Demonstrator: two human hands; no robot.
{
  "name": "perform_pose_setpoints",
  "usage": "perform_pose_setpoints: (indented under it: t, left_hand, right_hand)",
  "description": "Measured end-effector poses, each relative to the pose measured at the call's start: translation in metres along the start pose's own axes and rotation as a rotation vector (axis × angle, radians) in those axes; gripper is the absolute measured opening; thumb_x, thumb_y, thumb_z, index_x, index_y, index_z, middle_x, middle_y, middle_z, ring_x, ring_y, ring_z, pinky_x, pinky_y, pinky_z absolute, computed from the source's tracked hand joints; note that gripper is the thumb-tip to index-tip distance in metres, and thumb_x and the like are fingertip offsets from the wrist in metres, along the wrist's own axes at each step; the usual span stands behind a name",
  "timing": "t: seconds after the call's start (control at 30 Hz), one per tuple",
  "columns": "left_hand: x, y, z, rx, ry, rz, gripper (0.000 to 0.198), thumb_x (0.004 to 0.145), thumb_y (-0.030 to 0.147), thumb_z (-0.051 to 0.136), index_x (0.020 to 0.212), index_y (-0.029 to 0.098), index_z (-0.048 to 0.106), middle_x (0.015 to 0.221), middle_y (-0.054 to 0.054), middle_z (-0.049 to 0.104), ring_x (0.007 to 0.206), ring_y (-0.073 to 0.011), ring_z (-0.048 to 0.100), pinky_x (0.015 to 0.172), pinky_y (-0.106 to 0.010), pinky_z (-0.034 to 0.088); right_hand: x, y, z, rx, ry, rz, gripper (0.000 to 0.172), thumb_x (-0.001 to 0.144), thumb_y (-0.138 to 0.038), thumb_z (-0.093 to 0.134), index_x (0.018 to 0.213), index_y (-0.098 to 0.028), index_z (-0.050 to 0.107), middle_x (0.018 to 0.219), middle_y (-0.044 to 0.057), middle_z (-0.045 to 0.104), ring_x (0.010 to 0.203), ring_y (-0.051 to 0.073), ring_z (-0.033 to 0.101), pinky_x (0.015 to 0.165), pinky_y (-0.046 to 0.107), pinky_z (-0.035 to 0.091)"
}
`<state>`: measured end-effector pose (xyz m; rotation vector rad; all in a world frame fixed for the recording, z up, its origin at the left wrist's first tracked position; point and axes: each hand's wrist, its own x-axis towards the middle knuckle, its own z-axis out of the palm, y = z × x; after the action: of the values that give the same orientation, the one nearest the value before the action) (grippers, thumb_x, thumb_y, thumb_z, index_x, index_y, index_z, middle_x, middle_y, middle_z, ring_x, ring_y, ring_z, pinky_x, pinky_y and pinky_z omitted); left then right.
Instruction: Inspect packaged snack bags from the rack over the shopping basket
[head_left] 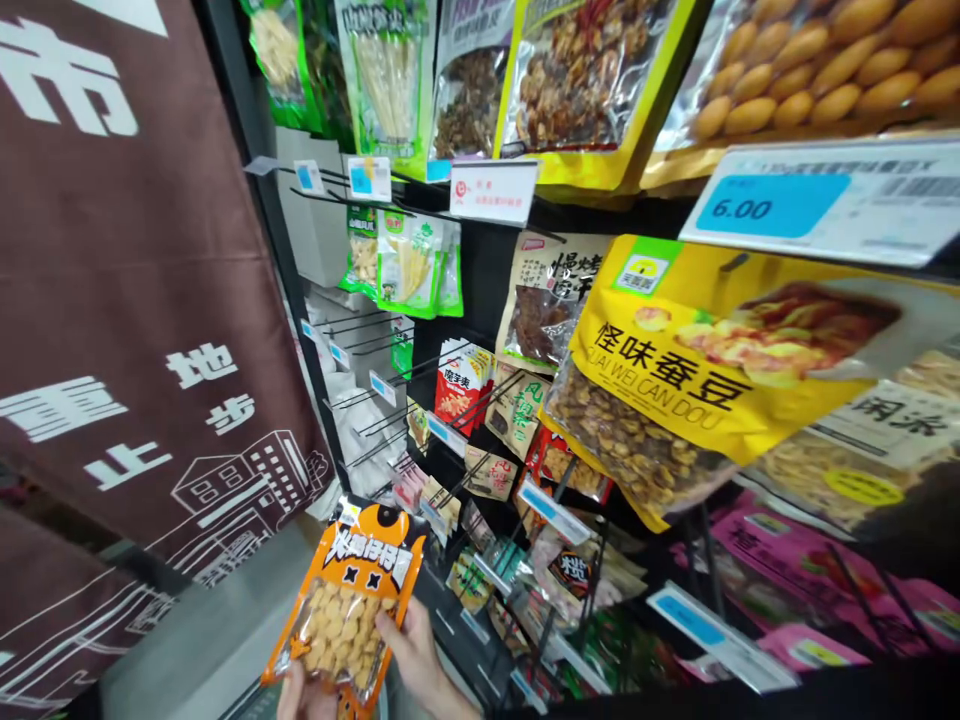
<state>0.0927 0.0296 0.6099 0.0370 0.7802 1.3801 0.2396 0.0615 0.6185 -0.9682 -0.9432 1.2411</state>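
Observation:
An orange and black snack bag (341,610) with a clear window showing pale round pieces is held between both hands at the bottom of the view. My left hand (304,695) grips its lower edge, thumb on the front. At the bag's right side, my right hand (420,655) pinches the edge with the thumb in front. The other fingers of both hands are mostly hidden behind the bag or below the picture. Part of another orange package shows under the bag's bottom edge.
Racks of hanging snack bags fill the right, with a large yellow bag (660,370) jutting forward. Metal hooks and price tags (555,512) stick out from the dark rack. A brown curtain (135,260) with white characters hangs at the left, above a grey surface (202,640).

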Motion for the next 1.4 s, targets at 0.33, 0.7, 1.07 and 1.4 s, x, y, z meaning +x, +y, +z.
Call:
perform_pose_setpoints:
  t: [0.33,0.7,1.07,1.4]
  left_hand:
    - [-0.005,-0.01,-0.001,-0.248,-0.073,-0.022,0.043,0.094,0.027,0.051,0.136,0.031,0.06,0.134,-0.005,0.064,0.122,-0.024,0.064,0.108,-0.039,0.05]
    - [-0.017,-0.027,-0.013,-0.448,-0.367,-0.085,0.05,0.102,0.035,0.042,0.151,0.027,0.041,0.147,-0.012,0.051,0.135,-0.026,0.052,0.112,-0.042,0.047]
    - [-0.026,-0.031,-0.009,-0.412,-0.173,-0.071,0.052,0.102,0.026,0.04,0.153,0.019,0.038,0.142,-0.016,0.058,0.13,-0.0266,0.058,0.111,-0.042,0.047]
    - [-0.043,-0.023,0.01,-0.361,-0.01,-0.046,0.051,0.101,0.029,0.044,0.15,0.016,0.041,0.136,-0.014,0.063,0.126,-0.0233,0.061,0.108,-0.038,0.049]
  right_hand:
    - [-0.006,-0.022,-0.016,0.01,0.032,-0.005,0.029,0.082,-0.053,0.07,0.108,-0.04,0.072,0.109,-0.006,0.075,0.107,0.029,0.069,0.097,0.048,0.053]
    - [-0.018,-0.029,-0.018,-0.012,-0.019,0.121,0.056,0.077,-0.052,0.076,0.121,-0.02,0.064,0.122,0.009,0.071,0.113,0.026,0.067,0.098,0.037,0.054]
    - [-0.03,-0.045,-0.019,-0.102,-0.129,0.224,0.05,0.064,-0.039,0.086,0.105,-0.017,0.068,0.11,0.011,0.076,0.1,0.026,0.073,0.089,0.037,0.06]
    - [-0.035,-0.037,-0.02,-0.14,-0.152,0.233,0.049,0.07,-0.04,0.083,0.11,-0.017,0.069,0.115,0.012,0.074,0.104,0.027,0.072,0.092,0.039,0.059]
